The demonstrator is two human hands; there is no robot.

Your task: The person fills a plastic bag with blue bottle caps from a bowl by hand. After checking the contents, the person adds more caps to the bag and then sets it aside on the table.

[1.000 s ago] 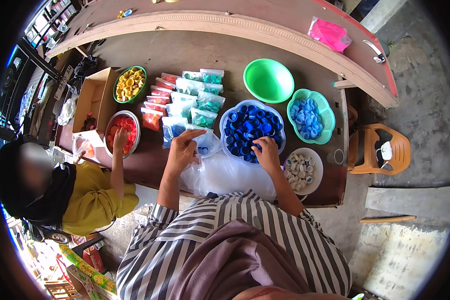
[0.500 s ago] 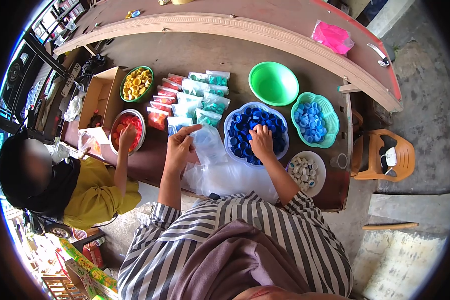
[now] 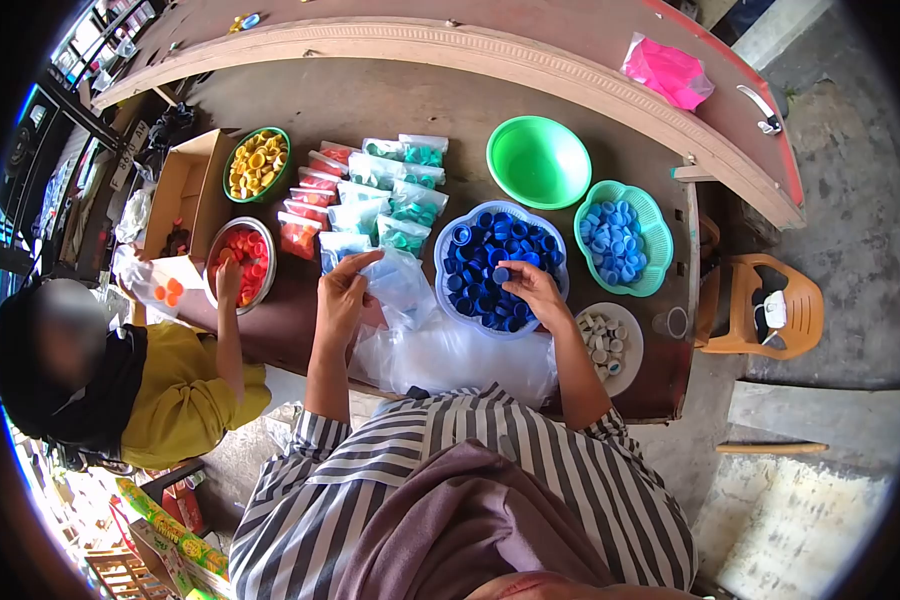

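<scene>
Between the thumb and fingers of my left hand (image 3: 344,292) is the top edge of a clear plastic bag (image 3: 400,284), which looks bluish inside. My right hand (image 3: 536,290) pinches a dark blue bottle cap (image 3: 500,274) above the near right part of a lavender basket (image 3: 441,262). Many more dark blue caps (image 3: 490,240) fill that basket. Under the bag, a pile of clear plastic bags (image 3: 450,356) lies along the table's near edge. Filled bags of teal and red caps (image 3: 385,195) stand in rows beyond my left hand.
Right of the basket are a teal basket of light blue caps (image 3: 660,250) and a white bowl of whitish caps (image 3: 634,345). A green basin (image 3: 538,160) stands behind. At left, a co-worker (image 3: 185,390) reaches into a metal bowl of red caps (image 3: 270,285), near yellow caps (image 3: 258,165).
My right hand has risen out of the dark blue caps with one cap pinched in its fingers. My left hand keeps hold of the bag. The co-worker's other hand has shifted.
</scene>
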